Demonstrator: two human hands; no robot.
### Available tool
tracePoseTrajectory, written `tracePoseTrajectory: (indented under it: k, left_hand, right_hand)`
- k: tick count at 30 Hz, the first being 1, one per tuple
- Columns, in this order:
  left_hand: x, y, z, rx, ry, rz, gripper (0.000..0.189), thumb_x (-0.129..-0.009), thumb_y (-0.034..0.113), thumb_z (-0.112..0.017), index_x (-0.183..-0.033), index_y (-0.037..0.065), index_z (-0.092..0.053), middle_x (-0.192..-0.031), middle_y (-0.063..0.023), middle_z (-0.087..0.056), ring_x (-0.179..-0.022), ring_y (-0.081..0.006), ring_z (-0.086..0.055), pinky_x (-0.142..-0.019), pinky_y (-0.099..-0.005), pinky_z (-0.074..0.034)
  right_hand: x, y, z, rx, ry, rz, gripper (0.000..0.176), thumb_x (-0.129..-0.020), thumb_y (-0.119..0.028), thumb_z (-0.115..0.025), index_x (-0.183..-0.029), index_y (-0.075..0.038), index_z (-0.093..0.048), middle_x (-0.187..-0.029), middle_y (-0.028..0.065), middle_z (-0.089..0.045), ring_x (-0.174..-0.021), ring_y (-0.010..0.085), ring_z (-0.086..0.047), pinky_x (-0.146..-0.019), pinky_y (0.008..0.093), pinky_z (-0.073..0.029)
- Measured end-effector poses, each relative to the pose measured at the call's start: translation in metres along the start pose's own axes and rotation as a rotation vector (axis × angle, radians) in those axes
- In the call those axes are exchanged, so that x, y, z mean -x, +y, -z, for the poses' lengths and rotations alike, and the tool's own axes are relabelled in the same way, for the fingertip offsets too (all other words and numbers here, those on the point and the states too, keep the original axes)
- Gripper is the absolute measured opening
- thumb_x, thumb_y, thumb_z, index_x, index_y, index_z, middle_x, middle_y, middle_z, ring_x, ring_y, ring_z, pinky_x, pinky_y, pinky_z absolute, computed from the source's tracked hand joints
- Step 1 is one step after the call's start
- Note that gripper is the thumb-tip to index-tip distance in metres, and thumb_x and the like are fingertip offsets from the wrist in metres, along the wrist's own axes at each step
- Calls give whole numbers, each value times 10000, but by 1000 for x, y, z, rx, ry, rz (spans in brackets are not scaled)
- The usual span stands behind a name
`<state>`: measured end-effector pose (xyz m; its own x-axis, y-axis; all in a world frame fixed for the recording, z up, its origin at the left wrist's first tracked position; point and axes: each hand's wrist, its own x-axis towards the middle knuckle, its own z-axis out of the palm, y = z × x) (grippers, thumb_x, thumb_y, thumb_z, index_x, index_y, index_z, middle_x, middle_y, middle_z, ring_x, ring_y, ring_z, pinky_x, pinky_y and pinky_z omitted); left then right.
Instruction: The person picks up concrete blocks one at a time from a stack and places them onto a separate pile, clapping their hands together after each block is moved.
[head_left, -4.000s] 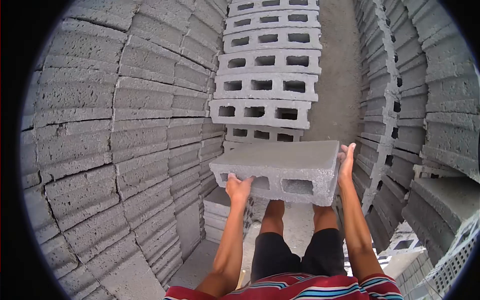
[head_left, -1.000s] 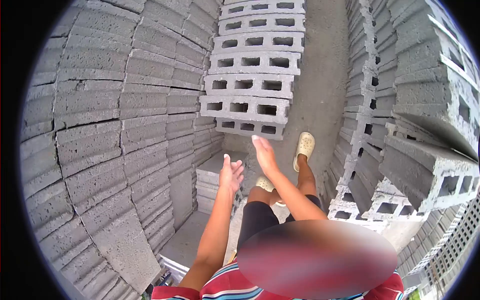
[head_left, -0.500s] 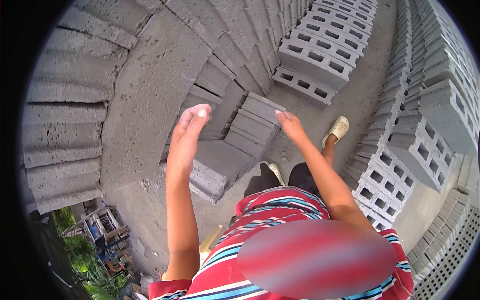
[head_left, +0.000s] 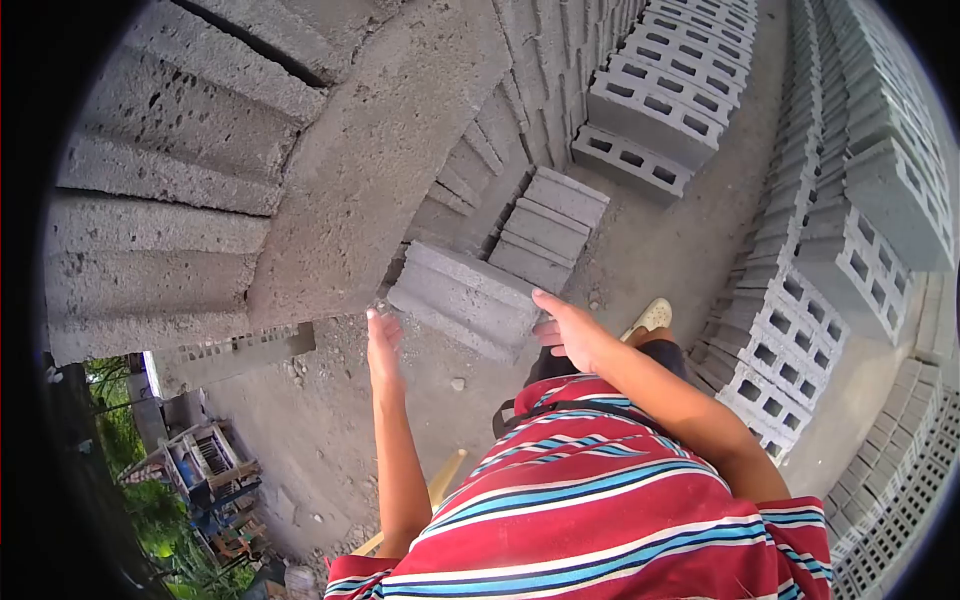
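A grey concrete block [head_left: 468,298] with a grooved side lies low between my two hands. My left hand [head_left: 385,345] is just off its left end, fingers apart and holding nothing. Near the block's right end is my right hand [head_left: 572,330], its thumb and fingers spread; whether it touches the block I cannot tell. Behind that block, several more blocks [head_left: 550,225] sit side by side on the ground.
A tall stack of blocks [head_left: 150,250] rises at the left. Hollow blocks [head_left: 665,100] stand in a row at upper right, and another stack [head_left: 775,350] lines the right side. A wooden frame [head_left: 210,460] and plants are at lower left.
Both hands have come down and nearer to my body, and their fingers have spread. The front block now shows its grooved side between them. The view has shifted, and one shoe is out of sight.
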<state>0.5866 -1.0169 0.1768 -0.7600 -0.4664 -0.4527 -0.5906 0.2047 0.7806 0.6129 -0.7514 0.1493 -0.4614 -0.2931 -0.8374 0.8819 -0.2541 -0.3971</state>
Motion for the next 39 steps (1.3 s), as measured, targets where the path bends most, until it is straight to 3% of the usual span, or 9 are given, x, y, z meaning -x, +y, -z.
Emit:
tracePoseTrajectory:
  k: [5, 8, 12, 13, 16, 19, 30, 37, 39]
  left_hand:
    - [-65, -81, -34, 531, -92, -71, 433, -854, 358, -330, -1152, 70, -457, -1188, -23, -484, -1100, -163, -428, -912, -330, -301]
    - [-62, -76, -41, 628, -163, -144, 410, -864, 321, -313, -1164, 74, -443, -1194, -31, -478, -1108, -177, -427, -929, -334, -317]
    - [-56, -65, -59, 703, -141, -195, 472, -873, 392, -324, -1212, 73, -400, -1209, -60, -456, -1107, -222, -430, -930, -360, -342]
    - [-57, -63, -62, 762, -154, -176, 482, -872, 401, -330, -1221, 75, -390, -1217, -62, -448, -1111, -228, -428, -936, -360, -339]
    - [-50, -55, -68, 883, -175, -138, 504, -867, 418, -345, -1241, 81, -366, -1238, -68, -426, -1121, -243, -420, -948, -361, -334]
    - [-42, -42, -76, 893, -164, -172, 513, -863, 426, -344, -1248, 87, -357, -1251, -72, -413, -1128, -250, -414, -950, -369, -335]
    - [-36, -68, -71, 1074, -155, -18, 529, -814, 439, -336, -1143, 47, -469, -1176, -88, -474, -1084, -251, -444, -910, -367, -363]
    - [-20, -73, -84, 589, 73, -140, 356, -877, 285, -324, -934, -3, -526, -1097, -129, -518, -984, -201, -474, -902, -312, -334]
    - [-3, -49, -81, 369, -40, -219, 356, -883, 278, -334, -910, -17, -532, -1063, -148, -541, -969, -202, -486, -898, -311, -337]
  right_hand:
    - [-18, 21, -29, -575, -18, 188, 650, -738, -582, -493, -1146, -80, -424, -1038, 46, -555, -962, 168, -467, -859, 335, -298]
    - [-9, 20, -36, -826, -20, 212, 635, -755, -559, -488, -1148, -64, -416, -1027, 49, -552, -966, 176, -471, -860, 291, -301]
    - [6, 22, -61, -779, 127, 302, 711, -725, -560, -530, -1223, -80, -364, -1244, 72, -410, -1116, 182, -384, -946, 301, -253]
    - [8, 23, -63, -715, 92, 358, 807, -695, -546, -576, -1293, -95, -279, -1356, 74, -252, -1240, 184, -227, -1012, 318, -165]
    - [-4, 15, -68, -682, 235, 141, 784, -722, -575, -540, -1273, -56, -336, -1286, 96, -372, -1185, 204, -334, -994, 319, -224]
    - [14, -5, -69, -857, 115, 150, 923, -635, -480, -656, -1320, -64, -199, -1362, 94, -218, -1250, 206, -206, -1025, 368, -146]
    - [2, -5, -40, -807, 297, 2, 605, -616, -368, -642, -1105, -62, -457, -1124, 103, -480, -1020, 237, -463, -894, 388, -342]
    - [-10, -6, 17, -781, 120, 17, 461, -678, -409, -555, -996, -76, -530, -1012, 96, -542, -961, 267, -487, -855, 430, -364]
    - [-5, -10, 31, -757, 130, -7, 470, -690, -434, -519, -998, -79, -529, -1021, 100, -539, -966, 278, -485, -851, 449, -365]
